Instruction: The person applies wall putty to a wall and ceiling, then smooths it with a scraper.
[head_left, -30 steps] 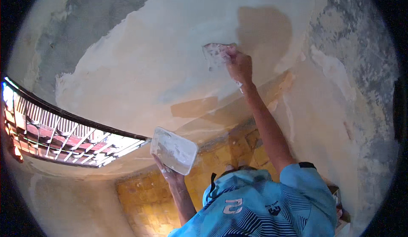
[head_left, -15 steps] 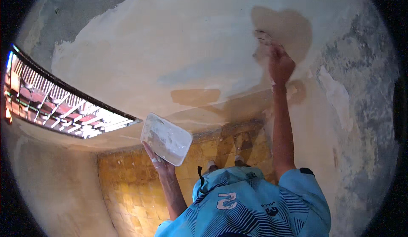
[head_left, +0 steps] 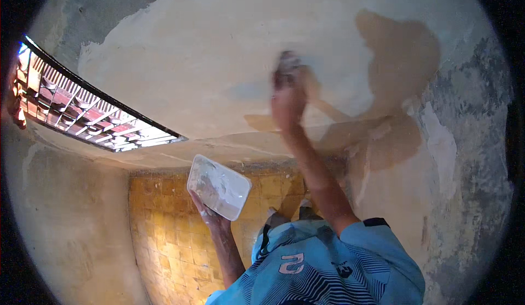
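Note:
My left hand (head_left: 210, 213) grips the lower left edge of a white rectangular plastic tub (head_left: 236, 197). Whitish paste is smeared over the inside of the tub, and some of it sticks to my fingers. Up at the wall (head_left: 191, 70), my right hand (head_left: 290, 100) is closed around a small dark object (head_left: 288, 64) with whitish smears. Motion blurs this object and my fingers, so its kind is unclear. The wall around it carries a pale, smooth coat, with a slightly greyer patch just left of my hand.
A barred window opening (head_left: 93, 105) lies at the left. Rough grey bare plaster (head_left: 470, 135) borders the coat on the right, with more at the upper left. Below is a yellow tiled floor (head_left: 169, 234), where my feet stand close to the wall. My shadow falls on the wall at right.
My right hand has swept left and somewhat down across the wall with the object in it. The tub in my left hand has shifted only slightly in view.

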The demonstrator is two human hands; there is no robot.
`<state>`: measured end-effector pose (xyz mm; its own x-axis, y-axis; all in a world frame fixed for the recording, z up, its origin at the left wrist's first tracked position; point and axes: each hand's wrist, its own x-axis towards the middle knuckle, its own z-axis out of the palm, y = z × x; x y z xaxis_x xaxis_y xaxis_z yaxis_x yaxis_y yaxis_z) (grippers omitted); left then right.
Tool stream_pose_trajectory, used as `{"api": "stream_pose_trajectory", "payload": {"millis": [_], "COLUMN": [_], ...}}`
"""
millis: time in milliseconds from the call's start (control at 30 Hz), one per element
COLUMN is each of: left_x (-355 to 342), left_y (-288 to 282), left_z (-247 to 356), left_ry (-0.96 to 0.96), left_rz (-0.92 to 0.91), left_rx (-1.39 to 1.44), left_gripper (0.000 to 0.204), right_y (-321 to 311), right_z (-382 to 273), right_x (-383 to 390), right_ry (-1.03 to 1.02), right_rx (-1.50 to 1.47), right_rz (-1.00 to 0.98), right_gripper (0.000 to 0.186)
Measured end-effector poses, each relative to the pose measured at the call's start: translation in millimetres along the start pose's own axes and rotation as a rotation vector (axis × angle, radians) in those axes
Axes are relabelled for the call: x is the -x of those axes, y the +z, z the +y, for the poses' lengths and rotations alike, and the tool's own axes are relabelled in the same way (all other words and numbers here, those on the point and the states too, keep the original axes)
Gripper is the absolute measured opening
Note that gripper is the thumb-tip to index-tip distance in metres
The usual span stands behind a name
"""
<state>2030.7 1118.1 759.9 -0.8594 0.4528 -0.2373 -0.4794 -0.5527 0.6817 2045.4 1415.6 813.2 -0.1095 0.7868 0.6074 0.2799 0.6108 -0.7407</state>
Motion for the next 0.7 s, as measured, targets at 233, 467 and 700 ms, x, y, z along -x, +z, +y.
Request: {"api": "stream_pose_trajectory", "payload": {"millis": [233,467,700], "left_x": [6.0,-6.2,-31.2], "left_y": [-43.9,-85.7,-115.4], "left_z": [59.2,124.3,165.8], "left_ry": [0.045,0.018,0.042], "left_rz": [-0.028,-0.059,0.002], "left_rx": [0.020,0.004,-0.030], "left_gripper": [0.067,0.068,0.063], "right_y": [13.6,12.1,134.9], "right_z": [-59.8,-43.4,-163.0], "right_x": [75.5,29.4,128.6], "right_ry": [0.033,-0.166,-0.132], "right_rx": [0.047,0.460,-0.146], "right_rz": [-0.256,0.314,-0.078], "right_gripper": [0.031,0.038,0.063]}}
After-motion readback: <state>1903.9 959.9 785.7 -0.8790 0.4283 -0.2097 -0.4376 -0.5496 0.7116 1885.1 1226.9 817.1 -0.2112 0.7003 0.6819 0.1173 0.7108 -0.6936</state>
